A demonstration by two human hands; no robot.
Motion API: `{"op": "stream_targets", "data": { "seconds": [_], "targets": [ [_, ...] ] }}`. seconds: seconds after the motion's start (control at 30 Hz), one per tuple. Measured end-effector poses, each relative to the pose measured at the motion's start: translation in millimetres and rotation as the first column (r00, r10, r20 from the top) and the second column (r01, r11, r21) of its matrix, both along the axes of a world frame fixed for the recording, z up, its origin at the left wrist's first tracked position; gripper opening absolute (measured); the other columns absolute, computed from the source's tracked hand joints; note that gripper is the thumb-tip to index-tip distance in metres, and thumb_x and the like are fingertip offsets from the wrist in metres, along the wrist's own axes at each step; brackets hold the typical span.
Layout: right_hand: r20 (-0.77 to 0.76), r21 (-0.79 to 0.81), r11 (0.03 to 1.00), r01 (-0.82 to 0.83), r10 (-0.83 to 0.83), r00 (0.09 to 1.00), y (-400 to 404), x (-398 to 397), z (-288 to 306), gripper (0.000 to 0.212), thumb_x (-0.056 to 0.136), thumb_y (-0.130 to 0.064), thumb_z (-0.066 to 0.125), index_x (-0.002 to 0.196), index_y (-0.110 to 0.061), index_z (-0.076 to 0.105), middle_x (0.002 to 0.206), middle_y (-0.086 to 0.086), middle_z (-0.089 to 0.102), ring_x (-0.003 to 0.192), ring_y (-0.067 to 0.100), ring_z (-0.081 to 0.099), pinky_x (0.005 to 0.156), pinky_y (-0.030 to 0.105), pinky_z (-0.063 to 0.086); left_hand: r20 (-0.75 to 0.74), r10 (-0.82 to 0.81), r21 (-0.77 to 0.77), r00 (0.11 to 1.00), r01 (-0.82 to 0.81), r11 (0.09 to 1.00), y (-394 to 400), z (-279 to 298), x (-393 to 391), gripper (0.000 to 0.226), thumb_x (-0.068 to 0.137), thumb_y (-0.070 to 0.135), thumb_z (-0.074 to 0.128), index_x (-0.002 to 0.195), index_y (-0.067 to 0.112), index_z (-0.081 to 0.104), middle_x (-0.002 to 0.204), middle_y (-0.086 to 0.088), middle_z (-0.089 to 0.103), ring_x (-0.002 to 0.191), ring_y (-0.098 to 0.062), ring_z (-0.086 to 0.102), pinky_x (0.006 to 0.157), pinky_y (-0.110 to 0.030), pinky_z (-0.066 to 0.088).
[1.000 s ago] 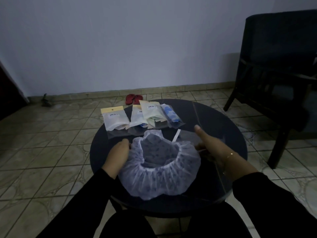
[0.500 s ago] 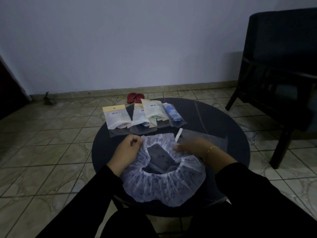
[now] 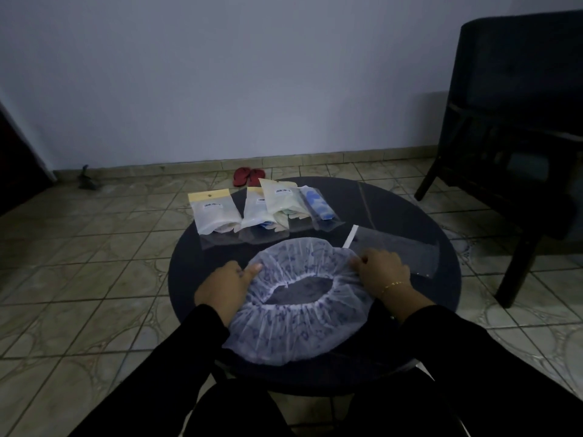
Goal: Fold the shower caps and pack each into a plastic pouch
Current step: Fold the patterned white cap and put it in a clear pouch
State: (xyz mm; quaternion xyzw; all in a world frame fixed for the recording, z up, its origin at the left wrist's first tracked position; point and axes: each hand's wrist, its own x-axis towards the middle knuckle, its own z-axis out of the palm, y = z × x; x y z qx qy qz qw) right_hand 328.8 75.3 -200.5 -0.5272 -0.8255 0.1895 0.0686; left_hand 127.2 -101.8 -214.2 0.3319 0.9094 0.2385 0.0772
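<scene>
- My left hand [image 3: 225, 287] grips the left edge of the shower cap [image 3: 299, 305]; the thumb lies on top of the gathered plastic, pointing right, and the other fingers are curled under it where I cannot see them.
- My right hand [image 3: 383, 269] pinches the cap's right edge near its far corner, fingers curled tight around a bunch of the plastic, with a thin gold bracelet [image 3: 392, 284] at the wrist.
- The shower cap lies on the near half of the round dark table [image 3: 441, 298], between my two hands, its near edge overhanging the table rim toward me.
- It is spread into a wide oval: the long axis runs left to right, from one hand to the other, and the elastic opening faces up, a dark slit also stretched left to right.
- An empty clear pouch [image 3: 400, 250] lies flat just beyond my right hand, its white strip end pointing to the table's middle and its long axis angling away to the right.
- Four filled pouches [image 3: 268, 208] sit in a row along the far left edge of the table, partly overlapping, their header ends pointing away from me.
- Red slippers [image 3: 248, 176] lie on the tiled floor by the wall, and a dark armchair [image 3: 517, 121] stands at right.
</scene>
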Motion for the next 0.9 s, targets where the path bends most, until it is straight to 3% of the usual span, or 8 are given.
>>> {"op": "stream_targets", "data": {
  "seconds": [0.17, 0.27, 0.4, 0.5, 0.63, 0.73, 0.83, 0.9],
  "targets": [
    [-0.072, 0.093, 0.995, -0.021, 0.028, 0.997, 7, 6, 1, 0.042, 0.088, -0.061, 0.046, 0.090, -0.024, 0.067, 0.111, 0.004, 0.059, 0.114, 0.029, 0.047, 0.091, 0.039, 0.036, -0.093, 0.004, -0.149, 0.996, -0.018, 0.989, 6, 2, 2, 0.052, 0.092, 0.062, 0.036, 0.065, 0.018, 0.045, 0.074, -0.004, 0.055, 0.069, -0.022, 0.053, 0.058, -0.031, 0.037],
    [-0.243, 0.001, 1.000, -0.012, 0.011, 0.970, 6, 9, 8, 0.052, 0.089, -0.061, 0.042, 0.072, -0.017, 0.065, 0.088, 0.009, 0.065, 0.096, 0.032, 0.059, 0.075, 0.033, 0.038, -0.278, -0.017, -0.065, 0.960, -0.002, 0.998, 5, 1, 5, 0.025, 0.091, 0.037, 0.049, 0.105, 0.018, 0.056, 0.113, -0.008, 0.056, 0.100, -0.028, 0.053, 0.079, -0.036, 0.045],
    [-0.336, -0.338, 0.941, 0.014, -0.135, 0.932, -3, 15, 24, 0.065, 0.092, -0.061, 0.033, 0.113, -0.008, 0.064, 0.104, 0.020, 0.063, 0.088, 0.032, 0.059, 0.076, 0.034, 0.043, -0.437, -0.344, -0.114, 0.831, 0.329, 0.938, 4, 3, 9, 0.060, 0.076, 0.003, 0.053, 0.129, 0.031, 0.049, 0.132, 0.001, 0.042, 0.109, -0.026, 0.045, 0.082, -0.035, 0.036],
    [-0.355, -0.557, 0.830, -0.007, -0.231, 0.906, -11, 23, 32, 0.060, 0.087, -0.065, 0.042, 0.100, -0.010, 0.060, 0.096, 0.013, 0.060, 0.087, 0.030, 0.058, 0.077, 0.037, 0.047, -0.280, -0.449, -0.249, 0.849, 0.387, 0.888, 5, 9, 14, 0.052, 0.084, 0.016, 0.050, 0.132, 0.037, 0.046, 0.129, 0.006, 0.043, 0.112, -0.020, 0.047, 0.086, -0.032, 0.041],
    [-0.412, -0.506, 0.860, -0.067, -0.173, 0.894, -9, 26, 27, 0.048, 0.083, -0.048, 0.064, 0.104, -0.005, 0.065, 0.102, 0.009, 0.063, 0.094, 0.025, 0.060, 0.076, 0.029, 0.048, -0.201, -0.373, -0.249, 0.906, 0.321, 0.914, 5, 25, 27, 0.025, 0.091, 0.044, 0.041, 0.102, 0.038, 0.062, 0.106, 0.008, 0.056, 0.094, -0.015, 0.059, 0.076, -0.028, 0.045],
    [-0.459, -0.396, 0.910, -0.124, -0.079, 0.885, -9, 24, 29, 0.024, 0.086, -0.034, 0.065, 0.078, -0.012, 0.059, 0.082, 0.001, 0.056, 0.072, 0.012, 0.053, 0.055, 0.020, 0.038, -0.190, -0.224, -0.101, 0.956, 0.208, 0.973, 9, 36, 37, 0.043, 0.091, 0.052, 0.038, 0.067, 0.020, 0.053, 0.073, 0.005, 0.058, 0.070, -0.013, 0.055, 0.060, -0.028, 0.040],
    [-0.561, -0.412, 0.881, -0.231, -0.045, 0.827, -12, 22, 29, 0.018, 0.087, -0.023, 0.066, 0.102, -0.014, 0.062, 0.095, 0.001, 0.063, 0.083, 0.012, 0.060, 0.068, 0.022, 0.048, -0.073, -0.084, 0.106, 0.994, 0.091, 0.990, 21, 34, 19, 0.054, 0.088, 0.063, 0.042, 0.067, 0.014, 0.053, 0.068, 0.002, 0.058, 0.063, -0.016, 0.056, 0.055, -0.030, 0.038],
    [-0.607, -0.423, 0.864, -0.273, -0.046, 0.793, -13, 21, 28, 0.025, 0.085, -0.019, 0.067, 0.110, -0.016, 0.062, 0.104, 0.003, 0.066, 0.095, 0.017, 0.063, 0.080, 0.027, 0.052, 0.128, -0.146, 0.095, 0.981, 0.135, 0.986, 28, 30, 6, 0.066, 0.083, 0.072, 0.040, 0.064, 0.010, 0.051, 0.065, -0.003, 0.058, 0.062, -0.026, 0.058, 0.059, -0.032, 0.039]
  ]
}}
